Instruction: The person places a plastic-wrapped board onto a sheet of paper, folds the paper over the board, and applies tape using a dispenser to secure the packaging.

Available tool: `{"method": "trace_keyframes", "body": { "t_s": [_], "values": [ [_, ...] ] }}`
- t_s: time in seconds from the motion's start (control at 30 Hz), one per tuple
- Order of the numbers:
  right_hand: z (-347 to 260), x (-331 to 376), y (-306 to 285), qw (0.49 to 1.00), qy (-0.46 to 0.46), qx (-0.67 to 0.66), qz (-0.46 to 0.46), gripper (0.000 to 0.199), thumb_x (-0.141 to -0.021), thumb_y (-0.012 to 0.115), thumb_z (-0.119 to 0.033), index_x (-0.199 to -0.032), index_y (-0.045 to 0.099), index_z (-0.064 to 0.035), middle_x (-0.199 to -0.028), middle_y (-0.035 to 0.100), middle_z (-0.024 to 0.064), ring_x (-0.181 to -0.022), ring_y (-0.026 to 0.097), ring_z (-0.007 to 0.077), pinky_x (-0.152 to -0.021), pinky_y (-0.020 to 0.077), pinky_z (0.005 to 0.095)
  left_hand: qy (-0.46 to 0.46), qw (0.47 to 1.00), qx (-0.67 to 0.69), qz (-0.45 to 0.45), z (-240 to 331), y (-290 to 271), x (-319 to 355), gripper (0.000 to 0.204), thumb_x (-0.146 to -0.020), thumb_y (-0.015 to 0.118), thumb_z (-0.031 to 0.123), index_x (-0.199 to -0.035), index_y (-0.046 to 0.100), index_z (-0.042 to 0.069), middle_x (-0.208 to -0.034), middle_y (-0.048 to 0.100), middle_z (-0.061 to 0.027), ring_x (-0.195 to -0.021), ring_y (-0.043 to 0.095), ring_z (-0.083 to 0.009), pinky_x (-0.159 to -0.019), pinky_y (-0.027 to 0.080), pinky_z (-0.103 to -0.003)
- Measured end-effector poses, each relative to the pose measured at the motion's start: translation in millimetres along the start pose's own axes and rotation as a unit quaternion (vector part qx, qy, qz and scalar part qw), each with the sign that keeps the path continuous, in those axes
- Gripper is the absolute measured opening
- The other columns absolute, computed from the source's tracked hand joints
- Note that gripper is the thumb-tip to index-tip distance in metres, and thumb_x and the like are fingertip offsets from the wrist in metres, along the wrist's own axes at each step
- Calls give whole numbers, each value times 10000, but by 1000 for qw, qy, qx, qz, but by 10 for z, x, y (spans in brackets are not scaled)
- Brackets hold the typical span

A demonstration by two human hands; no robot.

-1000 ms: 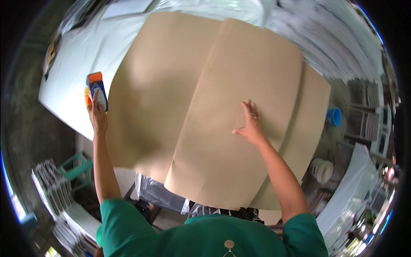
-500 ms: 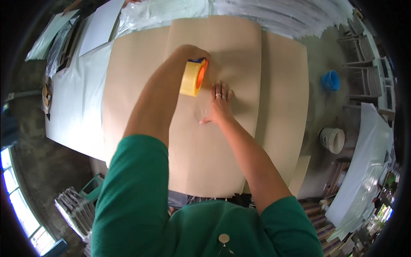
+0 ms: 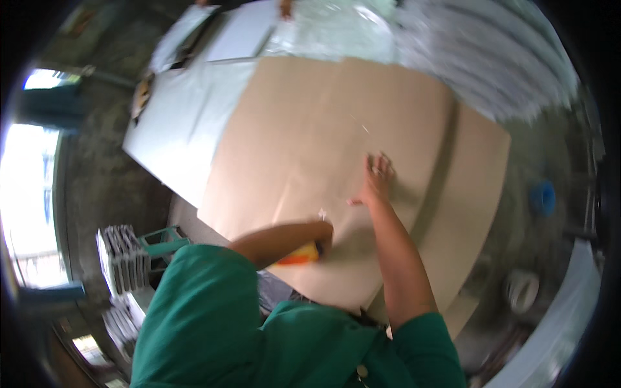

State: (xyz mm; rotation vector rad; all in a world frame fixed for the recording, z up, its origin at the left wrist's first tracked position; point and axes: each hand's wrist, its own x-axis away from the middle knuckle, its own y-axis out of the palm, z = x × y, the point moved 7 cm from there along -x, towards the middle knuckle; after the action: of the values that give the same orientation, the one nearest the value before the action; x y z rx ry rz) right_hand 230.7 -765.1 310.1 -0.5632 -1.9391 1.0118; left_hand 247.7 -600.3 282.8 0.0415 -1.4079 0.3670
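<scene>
Large brown cardboard sheets lie overlapped on the work surface in front of me. My left hand, blurred by motion, is low over the near part of the sheets and closed around a tape dispenser with a yellow roll, an orange core and a dark blue part. My right hand, wearing a ring, rests spread on the cardboard, right of the middle. Thin shiny glints, which look like clear tape, show on the cardboard beyond it and just above my left hand.
White sheeting covers the surface at left. Plastic-wrapped stacks stand at the far right. Another person's hand shows at the far edge. On the floor at right are a blue bucket and a white bucket. Stacked grey pieces stand at left.
My left hand has drawn the tape dispenser from the far middle of the cardboard toward my body. The right hand stays spread on the sheet. The whole view has turned and tilted.
</scene>
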Motion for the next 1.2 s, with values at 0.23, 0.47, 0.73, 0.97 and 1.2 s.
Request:
{"method": "trace_keyframes", "body": {
  "t_s": [0.23, 0.47, 0.73, 0.97, 1.2],
  "values": [
    [116, 35, 244, 998, 0, 4, 65, 1182, -476, 740, -617, -1407, 97, -274, -1454, -19, 201, -1338, -26, 380, -1039, 58, 565, -105, 991, 83, 30, -1593, 657, 888, 649, -636, 648, 532, -1201, 456, 279, -1016, 597, -132, -943, 572, -228, -795, 436, -391],
    [-780, 977, 1067, 956, -251, 86, 130, 645, -809, 513, -435, -1373, 259, -251, -1460, 110, 126, -1334, 61, 370, -1018, 52, 613, -315, 812, 60, 488, -2866, -315, 1121, 795, -738, 636, 330, -1380, 168, 361, -1154, 469, -200, -986, 537, -306, -833, 404, -427],
    [308, 2475, 1664, 995, -47, -70, 48, 621, -846, 493, -327, -1377, 243, -126, -1447, 155, 140, -1327, 124, 352, -1058, 103, 512, 13, 757, 297, 582, -2176, 504, 581, 487, -897, 426, 316, -1336, 347, 120, -1347, 364, -153, -1254, 335, -273, -1032, 247, -388],
    [808, 2871, 2041, 721, 101, -673, 127, 617, -910, 353, -351, -1371, 174, 18, -1425, 213, 153, -1317, 190, 264, -1068, 148, 371, 89, 624, 636, 445, -1946, 1209, 643, 580, -895, 479, 258, -1342, 258, -37, -1346, 358, -194, -1237, 359, -246, -1002, 300, -300],
    [1068, 2807, 1467, 664, 107, -725, 149, 625, -938, 219, -405, -1371, 143, 40, -1418, 226, 171, -1301, 246, 247, -1067, 163, 351, 150, 585, 658, 450, -1711, 1634, 358, 611, -827, 578, 109, -1310, 264, -95, -1322, 365, -243, -1201, 406, -261, -988, 324, -310]
  ]
}}
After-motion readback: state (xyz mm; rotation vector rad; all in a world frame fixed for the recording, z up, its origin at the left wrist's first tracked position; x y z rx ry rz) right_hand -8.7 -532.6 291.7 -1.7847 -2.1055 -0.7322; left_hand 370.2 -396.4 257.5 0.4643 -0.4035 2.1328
